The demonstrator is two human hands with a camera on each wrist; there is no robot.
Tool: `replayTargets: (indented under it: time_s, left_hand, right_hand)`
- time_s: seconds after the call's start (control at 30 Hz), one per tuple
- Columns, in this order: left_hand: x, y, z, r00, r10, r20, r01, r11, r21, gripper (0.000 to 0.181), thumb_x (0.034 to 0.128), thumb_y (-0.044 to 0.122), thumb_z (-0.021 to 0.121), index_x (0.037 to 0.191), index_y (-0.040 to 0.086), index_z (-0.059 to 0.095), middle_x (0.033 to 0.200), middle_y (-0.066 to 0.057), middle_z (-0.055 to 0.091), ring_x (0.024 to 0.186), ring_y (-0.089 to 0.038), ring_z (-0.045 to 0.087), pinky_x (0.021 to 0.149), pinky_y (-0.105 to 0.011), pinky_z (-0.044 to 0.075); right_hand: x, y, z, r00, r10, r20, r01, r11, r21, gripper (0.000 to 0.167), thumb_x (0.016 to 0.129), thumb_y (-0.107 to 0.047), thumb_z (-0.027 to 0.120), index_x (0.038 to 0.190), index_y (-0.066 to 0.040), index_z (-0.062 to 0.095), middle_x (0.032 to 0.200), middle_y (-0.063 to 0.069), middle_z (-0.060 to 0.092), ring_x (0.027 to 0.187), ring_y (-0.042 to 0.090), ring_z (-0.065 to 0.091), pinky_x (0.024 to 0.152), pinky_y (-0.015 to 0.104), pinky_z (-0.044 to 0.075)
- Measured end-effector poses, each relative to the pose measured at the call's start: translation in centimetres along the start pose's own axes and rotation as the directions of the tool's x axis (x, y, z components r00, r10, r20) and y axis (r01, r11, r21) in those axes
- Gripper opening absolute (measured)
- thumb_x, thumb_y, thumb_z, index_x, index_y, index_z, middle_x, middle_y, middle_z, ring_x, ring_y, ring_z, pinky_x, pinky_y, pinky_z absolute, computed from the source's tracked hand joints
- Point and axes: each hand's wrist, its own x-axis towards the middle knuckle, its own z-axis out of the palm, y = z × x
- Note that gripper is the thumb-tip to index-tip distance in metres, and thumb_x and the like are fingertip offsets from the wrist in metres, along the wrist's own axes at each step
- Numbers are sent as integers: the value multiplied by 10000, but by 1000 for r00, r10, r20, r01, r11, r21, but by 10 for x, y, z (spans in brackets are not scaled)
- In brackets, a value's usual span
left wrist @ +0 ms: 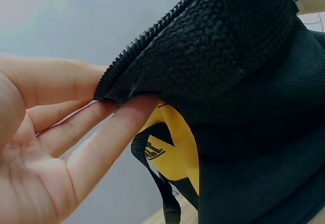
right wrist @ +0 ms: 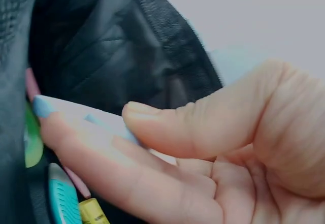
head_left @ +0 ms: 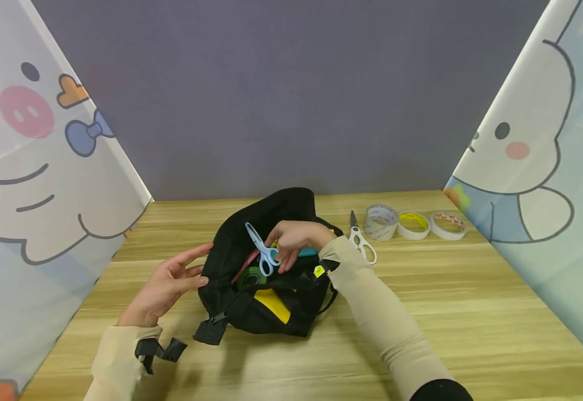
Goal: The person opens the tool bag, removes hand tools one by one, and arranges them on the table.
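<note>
A black tool bag (head_left: 291, 201) with yellow patches stands unzipped on the table. My left hand (head_left: 163, 285) pinches its zippered rim (left wrist: 147, 41) at the left side, thumb and fingers on either face of the cloth. Above the opening, my right hand (head_left: 296, 240) holds a pair of light blue scissors (head_left: 256, 236) by the handle area, blades pointing up and away in the head view. Inside the bag lie a green roll (head_left: 252, 277), a pink stick-like item (head_left: 245, 266), a teal ribbed handle (right wrist: 63, 198) and a small yellow piece (right wrist: 93, 212). The bag's bottom is hidden.
Right of the bag, white-handled scissors (head_left: 357, 236) lie on the wooden table (head_left: 471, 312). Beside them sit a wide clear tape roll (head_left: 381, 229), a roll with a yellow core (head_left: 414, 233) and another pale roll (head_left: 449, 234). A grey panel (head_left: 291, 100) rises behind.
</note>
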Motion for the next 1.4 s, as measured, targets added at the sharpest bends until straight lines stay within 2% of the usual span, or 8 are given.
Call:
replayTargets:
  time_s: [0.13, 0.23, 0.47, 0.77, 1.0, 1.13, 1.23, 1.4]
  left_hand:
    - [0, -1, 0, 1000, 2, 2, -2, 1000, -10, 649, 925, -153, 568, 1494, 147, 484, 1472, 99, 428, 1005, -91, 603, 779, -212, 537]
    - [0, -2, -1, 1000, 10, 11, -10, 1000, -19, 654, 926, -159, 561, 1497, 149, 479, 1486, 78, 416, 1052, -102, 608, 800, -220, 540]
    - [0, -3, -1, 999, 17, 31, -15, 998, -56, 656, 928, -166, 552, 1498, 150, 477, 1488, 86, 424, 1075, -100, 612, 798, -214, 541]
    - [2, -5, -1, 999, 33, 41, -31, 998, -52, 663, 922, -174, 551, 1497, 147, 478, 1493, 82, 415, 1017, -81, 606, 779, -205, 535]
    - [3, -6, -2, 998, 48, 51, -45, 997, -58, 670, 915, -188, 548, 1495, 138, 479, 1496, 63, 416, 1030, -93, 615, 778, -207, 538]
    - [3, -5, -3, 997, 59, 54, -55, 996, -65, 666, 916, -188, 545, 1501, 122, 467, 1501, 55, 417, 1057, -111, 621, 804, -214, 539]
    - [3, -5, -3, 997, 54, 53, -50, 996, -67, 663, 919, -183, 548, 1500, 127, 469, 1504, 51, 418, 1073, -118, 621, 811, -219, 541]
    - [2, -6, -3, 999, 31, 43, -29, 998, -62, 661, 919, -174, 558, 1496, 138, 477, 1497, 67, 425, 1069, -113, 616, 813, -223, 541]
  right_hand:
    - [-14, 3, -9, 999, -42, 18, 41, 998, 43, 554, 925, 122, 545, 1460, 86, 404, 816, 169, 630, 808, 299, 732, 720, 384, 595]
    - [-24, 9, -14, 996, -87, 14, 85, 993, 79, 561, 923, 118, 545, 1460, 109, 385, 733, 124, 586, 814, 295, 733, 718, 382, 595]
    - [-50, 20, -24, 978, -207, -8, 204, 960, 191, 590, 913, 140, 520, 1465, 167, 313, 756, 101, 537, 824, 274, 734, 698, 354, 596]
    - [-68, 42, -21, 926, -367, -89, 375, 870, 320, 612, 942, 120, 501, 1498, 151, 246, 794, 107, 506, 854, 239, 731, 752, 387, 589]
    - [-87, 64, -21, 908, -372, -193, 418, 841, 343, 611, 937, 116, 518, 1484, 174, 251, 854, 118, 520, 854, 263, 732, 738, 392, 590]
    - [-99, 83, -23, 884, -398, -248, 465, 808, 362, 597, 940, 124, 513, 1470, 196, 248, 883, 125, 533, 856, 279, 732, 741, 395, 590]
    - [-109, 100, -25, 859, -437, -268, 511, 774, 375, 536, 945, 128, 504, 1465, 122, 375, 935, 128, 554, 859, 287, 731, 739, 386, 589]
    - [-127, 128, -23, 840, -470, -270, 542, 731, 415, 496, 953, 137, 489, 1316, -171, 629, 994, 119, 605, 873, 280, 730, 744, 373, 587]
